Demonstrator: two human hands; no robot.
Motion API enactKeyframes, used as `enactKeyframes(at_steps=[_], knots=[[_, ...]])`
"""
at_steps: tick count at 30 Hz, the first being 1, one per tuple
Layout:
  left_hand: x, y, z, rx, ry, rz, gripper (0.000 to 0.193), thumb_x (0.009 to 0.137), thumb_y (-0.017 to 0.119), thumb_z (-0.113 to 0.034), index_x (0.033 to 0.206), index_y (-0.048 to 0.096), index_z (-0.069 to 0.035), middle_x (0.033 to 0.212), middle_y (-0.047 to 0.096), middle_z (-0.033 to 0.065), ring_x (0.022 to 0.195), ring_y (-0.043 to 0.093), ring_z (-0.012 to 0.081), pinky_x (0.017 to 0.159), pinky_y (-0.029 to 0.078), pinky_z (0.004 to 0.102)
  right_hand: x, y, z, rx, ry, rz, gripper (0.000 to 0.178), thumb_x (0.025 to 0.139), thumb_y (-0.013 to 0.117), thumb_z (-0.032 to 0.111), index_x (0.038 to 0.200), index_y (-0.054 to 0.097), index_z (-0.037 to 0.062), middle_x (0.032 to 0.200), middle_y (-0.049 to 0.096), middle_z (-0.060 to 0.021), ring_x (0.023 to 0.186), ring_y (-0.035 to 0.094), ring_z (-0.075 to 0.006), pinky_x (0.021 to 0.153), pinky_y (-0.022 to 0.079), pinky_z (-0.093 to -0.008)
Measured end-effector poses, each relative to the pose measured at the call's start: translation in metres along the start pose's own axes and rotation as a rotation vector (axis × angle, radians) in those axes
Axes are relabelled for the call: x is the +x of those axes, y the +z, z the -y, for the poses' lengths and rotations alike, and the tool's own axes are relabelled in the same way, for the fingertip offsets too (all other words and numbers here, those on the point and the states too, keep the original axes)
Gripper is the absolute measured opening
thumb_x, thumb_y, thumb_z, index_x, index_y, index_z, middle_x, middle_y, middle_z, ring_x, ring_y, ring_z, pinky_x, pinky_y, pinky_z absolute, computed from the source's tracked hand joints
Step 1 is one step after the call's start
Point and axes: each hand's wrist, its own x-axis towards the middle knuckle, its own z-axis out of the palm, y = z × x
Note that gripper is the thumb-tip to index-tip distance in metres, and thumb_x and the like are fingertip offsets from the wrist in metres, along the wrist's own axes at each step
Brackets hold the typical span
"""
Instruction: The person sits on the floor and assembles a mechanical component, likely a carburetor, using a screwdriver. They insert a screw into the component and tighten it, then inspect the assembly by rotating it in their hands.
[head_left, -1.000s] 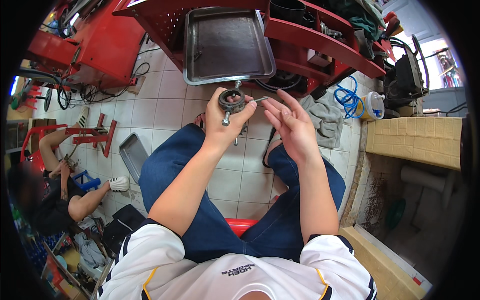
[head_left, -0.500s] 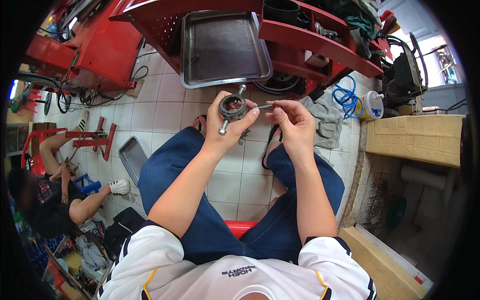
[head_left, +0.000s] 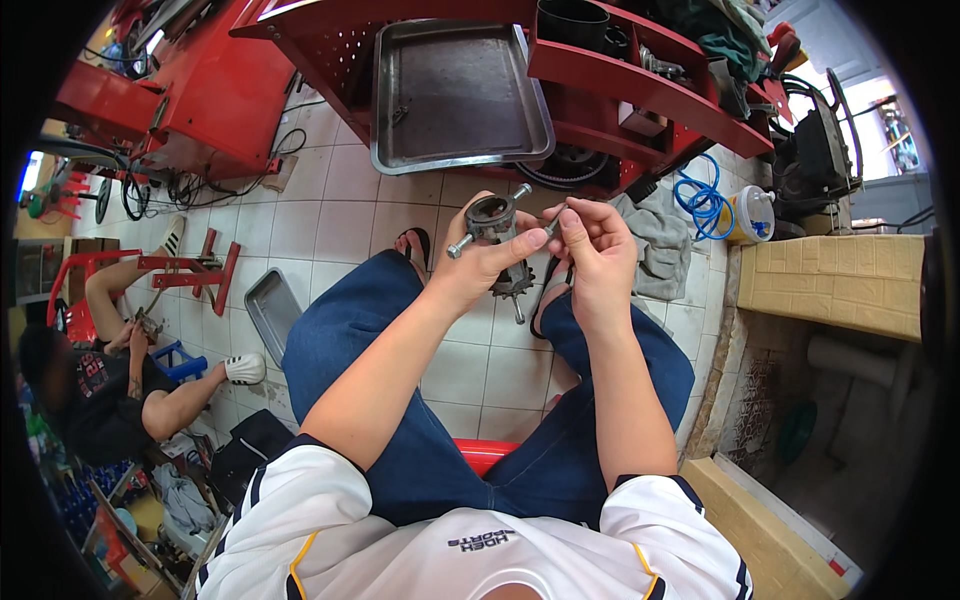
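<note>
My left hand (head_left: 480,265) grips a grey metal part (head_left: 495,235) with a round opening and bolts sticking out of it, held over my knees. My right hand (head_left: 595,250) is beside it, fingers pinched on a small metal pin (head_left: 553,226) at the part's right side. I sit on a red stool (head_left: 490,452) in blue trousers. Just ahead on the tiled floor lies a large empty metal tray (head_left: 455,95), under a red metal frame.
A red shelf rack (head_left: 650,90) holds dark parts at the top right. A grey rag (head_left: 662,245), a blue hose (head_left: 703,200) and a white jug (head_left: 750,212) lie to the right. A small tray (head_left: 270,315) sits at left, where another person (head_left: 120,385) sits working.
Both hands have lifted and turned the metal part closer to me. My right hand has closed its fingers on the small pin at the part's side.
</note>
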Motion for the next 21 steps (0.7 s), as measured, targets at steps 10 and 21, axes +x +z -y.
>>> enactKeyframes(at_steps=[10, 21], knots=[[0.007, -0.004, 0.010, 0.268, 0.063, -0.051, 0.049, 0.081, 0.089, -0.039, 0.100, 0.058, -0.005, 0.088, 0.061, -0.0001, 0.080, 0.059, 0.0125, 0.074, 0.051, 0.0301, 0.002, -0.004, 0.003, -0.095, 0.062, 0.011, 0.016, 0.102, 0.066, 0.015, 0.114, 0.064, 0.0040, 0.103, 0.073, -0.0072, 0.090, 0.069, -0.0118, 0.074, 0.057, -0.0257], [0.006, -0.014, -0.003, 0.685, 0.320, -0.041, 0.061, 0.067, 0.097, -0.028, 0.105, 0.056, -0.005, 0.098, 0.059, 0.0056, 0.089, 0.060, 0.0198, 0.081, 0.051, 0.0345, -0.001, -0.001, 0.012, -0.378, 0.096, 0.193, 0.018, 0.096, 0.071, 0.006, 0.111, 0.071, -0.0041, 0.096, 0.075, -0.0071, 0.088, 0.068, -0.0105, 0.079, 0.054, -0.0255]])
